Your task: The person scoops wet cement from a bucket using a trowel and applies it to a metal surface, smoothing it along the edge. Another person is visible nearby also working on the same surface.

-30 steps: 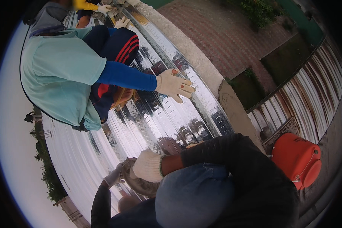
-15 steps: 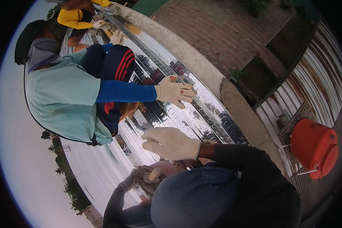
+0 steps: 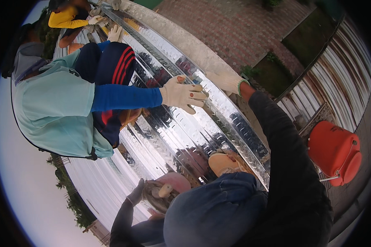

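Observation:
My right hand, in a cream knit glove, reaches out to the far edge of the shiny ribbed metal sheet, beside the concrete ledge. Its fingers look stretched out, with nothing seen in them. At the lower left, my left hand, in a greyish glove, grips the rim of a round, dirt-stained pan. A stubby wooden handle shows in the pan; what it belongs to is hidden. Past the pan lies a pink rounded thing. My bent knee covers part of the pan.
A co-worker in a light teal shirt crouches at the left, one gloved hand flat on the sheet. Another person in yellow works farther off. The concrete ledge drops to brick paving. An orange-red water jug stands at right.
My right hand has swung forward and to the right, from over the sheet near my knee to its far edge. My tan shoe has come into sight. My left hand stays at the pan.

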Demonstrator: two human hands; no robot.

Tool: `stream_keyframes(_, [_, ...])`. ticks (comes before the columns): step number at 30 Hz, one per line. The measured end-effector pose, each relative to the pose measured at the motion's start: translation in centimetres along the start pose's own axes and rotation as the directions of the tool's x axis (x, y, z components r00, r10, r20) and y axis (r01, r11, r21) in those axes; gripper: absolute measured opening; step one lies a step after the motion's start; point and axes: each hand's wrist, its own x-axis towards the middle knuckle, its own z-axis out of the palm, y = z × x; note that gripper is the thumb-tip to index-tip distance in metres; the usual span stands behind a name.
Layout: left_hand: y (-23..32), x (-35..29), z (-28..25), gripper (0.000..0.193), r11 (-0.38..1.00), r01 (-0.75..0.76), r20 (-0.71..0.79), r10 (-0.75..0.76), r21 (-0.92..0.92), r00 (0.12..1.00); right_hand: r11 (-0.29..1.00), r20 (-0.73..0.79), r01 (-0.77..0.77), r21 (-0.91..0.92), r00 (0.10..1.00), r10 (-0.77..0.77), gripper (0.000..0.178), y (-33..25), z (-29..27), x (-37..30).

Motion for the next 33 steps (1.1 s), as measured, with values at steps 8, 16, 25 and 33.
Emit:
stream_keyframes(8, [0.5, 1.7, 0.0, 0.093, 0.999, -0.027, 0.059, 0.029, -0.038, 0.998, 0.761, 0.231, -0.337, 0.554, 0.941, 0.248, 0.09, 0.7, -1.1, -0.1])
stream_keyframes(16, [-0.8, 1.2, -0.3, 0.091, 0.996, -0.049, 0.058, 0.053, -0.077, 0.997, 0.914, 0.069, -0.22, 0.34, 0.975, 0.209, 0.061, -1.5, 1.9, 0.6])
stream_keyframes(25, [-1.1, 0.1, -0.1, 0.087, 0.996, -0.092, -0.034, 0.092, 0.015, 0.995, 0.913, -0.329, -0.031, -0.407, 0.937, -0.115, 0.046, -0.8, 5.8, 0.9])
stream_keyframes(33, [1.3, -1.1, 4.1, 0.083, 0.941, -0.305, -0.111, 0.322, 0.145, 0.94, 0.835, -0.475, -0.181, -0.52, 0.873, -0.107, 0.049, -3.3, 4.8, -2.1])
